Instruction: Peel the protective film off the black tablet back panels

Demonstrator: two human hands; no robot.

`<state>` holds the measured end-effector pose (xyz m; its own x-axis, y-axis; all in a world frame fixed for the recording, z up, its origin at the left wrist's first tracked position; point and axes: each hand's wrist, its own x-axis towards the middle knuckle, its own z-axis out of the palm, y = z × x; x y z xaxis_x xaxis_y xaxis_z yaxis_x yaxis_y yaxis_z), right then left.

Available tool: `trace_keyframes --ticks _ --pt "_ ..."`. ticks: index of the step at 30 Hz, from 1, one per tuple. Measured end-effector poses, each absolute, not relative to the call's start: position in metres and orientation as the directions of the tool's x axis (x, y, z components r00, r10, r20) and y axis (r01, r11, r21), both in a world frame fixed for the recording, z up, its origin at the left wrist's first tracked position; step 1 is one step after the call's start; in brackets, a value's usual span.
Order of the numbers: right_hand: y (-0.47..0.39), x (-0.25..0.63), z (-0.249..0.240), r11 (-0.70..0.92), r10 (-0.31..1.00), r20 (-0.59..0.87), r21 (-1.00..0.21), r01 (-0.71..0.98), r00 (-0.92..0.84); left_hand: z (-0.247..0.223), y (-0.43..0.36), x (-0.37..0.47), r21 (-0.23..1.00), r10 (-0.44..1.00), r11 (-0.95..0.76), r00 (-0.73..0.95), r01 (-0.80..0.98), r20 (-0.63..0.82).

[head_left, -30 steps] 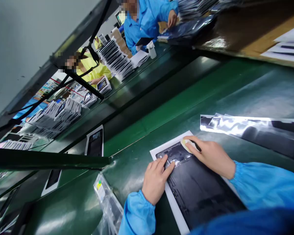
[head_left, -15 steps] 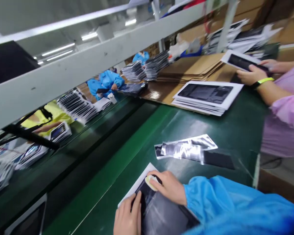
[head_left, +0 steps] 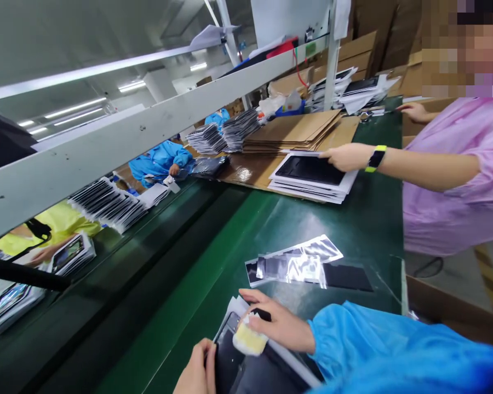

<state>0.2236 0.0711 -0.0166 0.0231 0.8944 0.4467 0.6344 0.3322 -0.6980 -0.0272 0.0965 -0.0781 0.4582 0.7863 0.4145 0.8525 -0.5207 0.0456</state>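
Observation:
A flat black panel (head_left: 234, 358) with a pale border lies on the green bench in front of me, slightly raised and running out of the bottom edge. My left hand (head_left: 197, 366) grips its left edge, fingers curled. Over the upper part, my right hand (head_left: 279, 323) pinches a yellow-and-white soft pad (head_left: 250, 338) against the dark surface. White sheet edges show beneath my right fingers. Just beyond the hands, shiny film strips (head_left: 291, 268) overlap on the bench. The panel's lower end is partly hidden by my blue sleeve.
At the right, a co-worker in pink has a hand (head_left: 349, 157) on a stack of white-bordered panels (head_left: 308, 189). Flat cardboard (head_left: 287, 131) lies behind. A conveyor belt (head_left: 119, 306) runs along the left, under a white beam (head_left: 107, 126). Others work across it.
My left hand has gone from lying on the panel to holding its left edge, and the panel has tilted. The pad shows more. The co-worker's panel has gone down onto the stack.

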Motion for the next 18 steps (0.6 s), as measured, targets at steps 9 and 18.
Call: trace_keyframes --ticks 9,18 --pt "0.077 0.224 -0.008 0.074 0.993 0.076 -0.997 0.03 0.089 -0.028 0.066 -0.013 0.704 0.959 -0.027 -0.179 0.71 0.218" --pt "0.081 0.25 -0.009 -0.17 0.95 -0.21 -0.968 -0.184 0.229 -0.013 0.086 -0.003 0.689 0.982 -0.042 -0.098 0.723 0.162"
